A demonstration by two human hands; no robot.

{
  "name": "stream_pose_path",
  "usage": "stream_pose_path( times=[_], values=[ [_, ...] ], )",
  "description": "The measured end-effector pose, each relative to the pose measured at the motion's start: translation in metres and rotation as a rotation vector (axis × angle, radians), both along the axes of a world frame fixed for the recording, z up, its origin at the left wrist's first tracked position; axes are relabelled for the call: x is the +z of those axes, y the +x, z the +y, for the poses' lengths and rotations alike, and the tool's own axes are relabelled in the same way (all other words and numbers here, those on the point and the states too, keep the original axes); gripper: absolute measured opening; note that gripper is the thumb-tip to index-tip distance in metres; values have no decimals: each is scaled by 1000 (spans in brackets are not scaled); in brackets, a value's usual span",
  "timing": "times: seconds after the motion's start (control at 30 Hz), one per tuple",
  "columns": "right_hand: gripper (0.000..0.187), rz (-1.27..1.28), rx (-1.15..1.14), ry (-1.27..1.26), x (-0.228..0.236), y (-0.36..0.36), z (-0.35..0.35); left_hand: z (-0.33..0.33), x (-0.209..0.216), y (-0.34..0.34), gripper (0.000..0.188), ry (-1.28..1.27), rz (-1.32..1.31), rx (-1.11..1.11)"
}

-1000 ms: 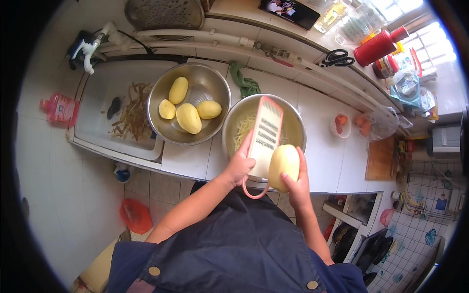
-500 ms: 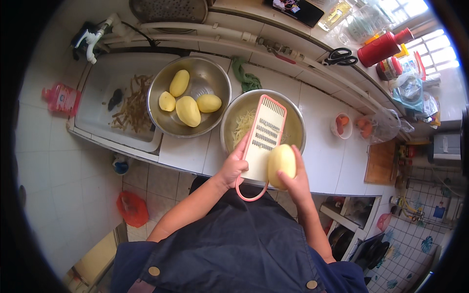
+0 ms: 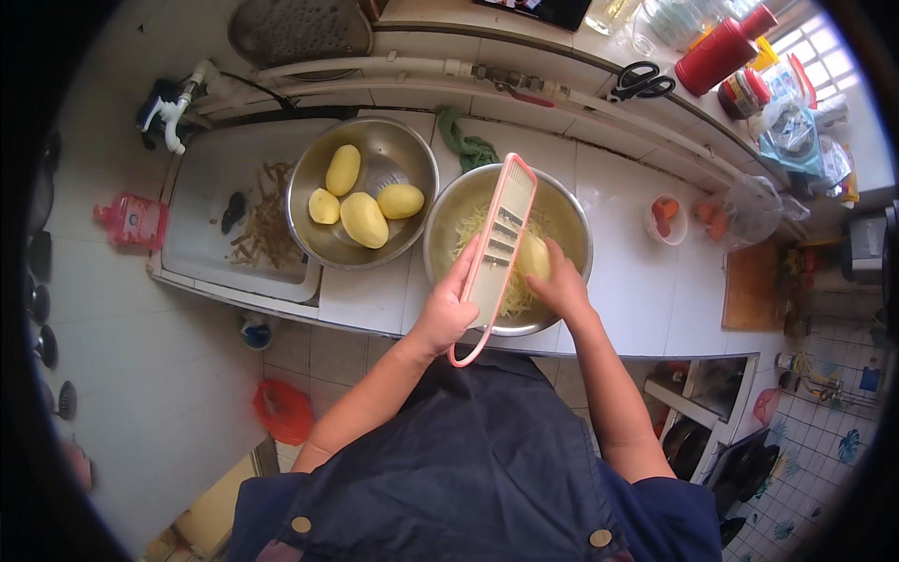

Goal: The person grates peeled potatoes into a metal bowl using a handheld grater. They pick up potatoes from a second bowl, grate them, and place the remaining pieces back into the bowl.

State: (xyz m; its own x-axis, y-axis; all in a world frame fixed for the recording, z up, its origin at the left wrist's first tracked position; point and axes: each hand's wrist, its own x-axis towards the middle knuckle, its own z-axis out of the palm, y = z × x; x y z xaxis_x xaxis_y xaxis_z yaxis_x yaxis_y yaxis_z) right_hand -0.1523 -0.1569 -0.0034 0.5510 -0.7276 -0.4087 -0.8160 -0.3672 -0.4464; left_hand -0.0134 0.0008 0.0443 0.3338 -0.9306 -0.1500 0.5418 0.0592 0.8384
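My left hand (image 3: pixel 448 309) is closed round the side of a grater (image 3: pixel 504 211), a flat cream board with a pink rim and a looped handle. The grater stands tilted, nearly edge-on, over a steel bowl (image 3: pixel 573 211) with pale potato shreds (image 3: pixel 515 298) in it. On the grater's right, my right hand (image 3: pixel 564 284) grips a peeled potato (image 3: pixel 534 257) low over the bowl; whether it touches the blades I cannot tell. Left of this bowl, a second steel bowl (image 3: pixel 405 150) holds several peeled potatoes (image 3: pixel 363 221).
Brown peelings (image 3: pixel 265 225) lie in the sink (image 3: pixel 201 267) at the left, under a white tap (image 3: pixel 173 117). A green cloth (image 3: pixel 465 140) rests behind the bowls. Rightward are a small white bowl (image 3: pixel 676 239) and a plastic bag (image 3: pixel 758 220). Scissors (image 3: pixel 641 81) lie on the ledge.
My right hand has brought the potato forward and down, from the grater's lower end to over the bowl. The grater has tipped more edge-on, and the view has shifted slightly.
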Motion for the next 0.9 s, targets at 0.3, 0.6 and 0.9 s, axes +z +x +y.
stream_pose_path(
  times=[0.3, 0.6, 0.9],
  values=[
    [47, -1031, -390, 878, 26, 26, 2, 3, 15, -5, 80, 166, -651, -121],
    [17, -870, -403, 583, 33, 15, -1, -5, 26, -14, 81, 239, -663, -159],
    [24, -440, 4, -317, 10, 7, -5, -13, 18, -3, 90, 81, 83, 6]
  ],
)
